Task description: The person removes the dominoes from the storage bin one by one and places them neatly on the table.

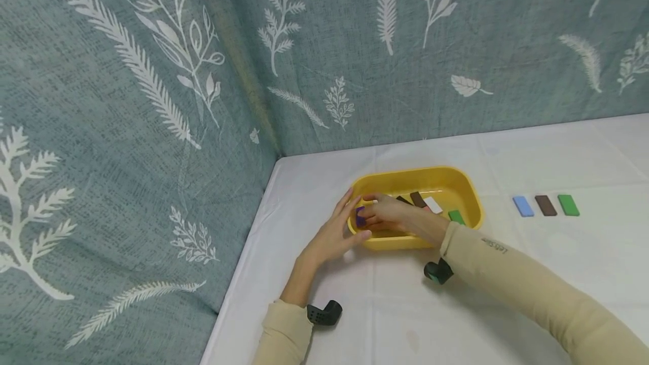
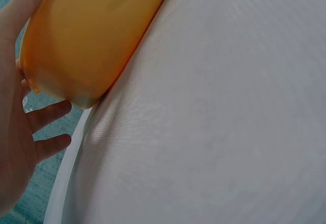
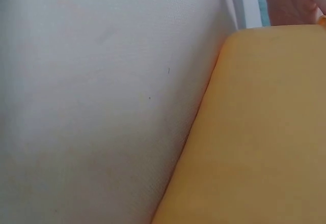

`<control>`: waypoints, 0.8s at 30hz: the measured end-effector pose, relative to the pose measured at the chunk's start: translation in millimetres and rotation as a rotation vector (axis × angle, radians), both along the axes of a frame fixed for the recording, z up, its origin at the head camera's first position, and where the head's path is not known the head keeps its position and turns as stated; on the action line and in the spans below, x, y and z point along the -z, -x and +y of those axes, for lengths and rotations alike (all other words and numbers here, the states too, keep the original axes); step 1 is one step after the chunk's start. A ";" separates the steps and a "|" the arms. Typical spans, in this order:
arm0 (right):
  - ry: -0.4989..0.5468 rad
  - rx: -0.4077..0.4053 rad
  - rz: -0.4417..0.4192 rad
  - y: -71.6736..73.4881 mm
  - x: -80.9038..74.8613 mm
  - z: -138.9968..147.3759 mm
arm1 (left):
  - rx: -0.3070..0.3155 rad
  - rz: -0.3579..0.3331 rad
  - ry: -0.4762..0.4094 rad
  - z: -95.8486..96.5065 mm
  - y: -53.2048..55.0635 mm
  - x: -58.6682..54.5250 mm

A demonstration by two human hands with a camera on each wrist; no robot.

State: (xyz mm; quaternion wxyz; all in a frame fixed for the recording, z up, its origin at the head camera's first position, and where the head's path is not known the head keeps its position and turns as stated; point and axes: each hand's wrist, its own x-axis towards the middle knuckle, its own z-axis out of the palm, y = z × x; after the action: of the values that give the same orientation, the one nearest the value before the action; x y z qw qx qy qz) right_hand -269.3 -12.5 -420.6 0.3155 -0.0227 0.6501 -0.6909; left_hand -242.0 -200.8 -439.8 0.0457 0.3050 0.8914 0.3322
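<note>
A yellow plastic tub (image 1: 395, 243) stands on the white cloth and holds several small flat blocks. My left hand (image 1: 329, 238) rests against its left end, thumb and fingers spread, mostly straight; the left wrist view shows this hand (image 2: 18, 117) beside the tub's outer wall (image 2: 86, 40). Reaching over the front wall, my right hand (image 1: 392, 211) is inside the tub. Its fingertips are right at a purple block (image 1: 360, 216) by the left end; I cannot tell whether they pinch it. Also inside lie a dark brown block (image 1: 418, 199), a white block (image 1: 433, 205) and a green block (image 1: 456, 217).
To the right of the tub, a light blue block (image 1: 523, 206), a brown block (image 1: 546, 205) and another green block (image 1: 568, 205) lie in a spaced row. A leaf-patterned curtain (image 1: 355, 83) hangs behind and along the left of the white-covered table (image 1: 385, 308).
</note>
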 end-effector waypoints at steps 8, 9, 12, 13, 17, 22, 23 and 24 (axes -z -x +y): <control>-0.042 0.029 0.024 0.4 2.9 1.0 | -0.003 0.007 0.007 0.6 0.0 0.9; -0.052 0.039 0.031 0.0 2.8 1.3 | -0.003 0.008 0.007 0.6 0.0 0.7; -0.088 0.063 0.071 0.1 2.1 2.2 | -0.001 0.012 0.005 1.2 0.2 0.1; -0.097 0.075 0.086 0.1 2.0 2.5 | -0.002 0.011 0.006 1.3 0.4 0.1; -0.108 0.117 0.133 1.0 2.8 3.5 | -0.009 0.018 0.015 1.8 0.6 -0.2; -0.109 0.142 0.175 1.7 2.8 6.1 | -0.015 0.016 0.016 2.1 -0.1 -0.5; -0.113 0.144 0.182 1.7 2.4 6.8 | -0.015 0.014 0.014 2.2 -0.4 -0.5; -0.117 0.145 0.190 1.8 2.1 7.8 | -0.015 0.014 0.011 2.1 -0.4 -0.4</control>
State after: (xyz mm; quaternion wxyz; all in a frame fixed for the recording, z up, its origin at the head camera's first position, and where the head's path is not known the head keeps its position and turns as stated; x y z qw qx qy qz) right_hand -271.1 -4.7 -422.7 0.2024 -0.0226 0.7161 -0.6676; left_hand -241.7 -198.7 -439.4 0.0386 0.3001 0.8959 0.3253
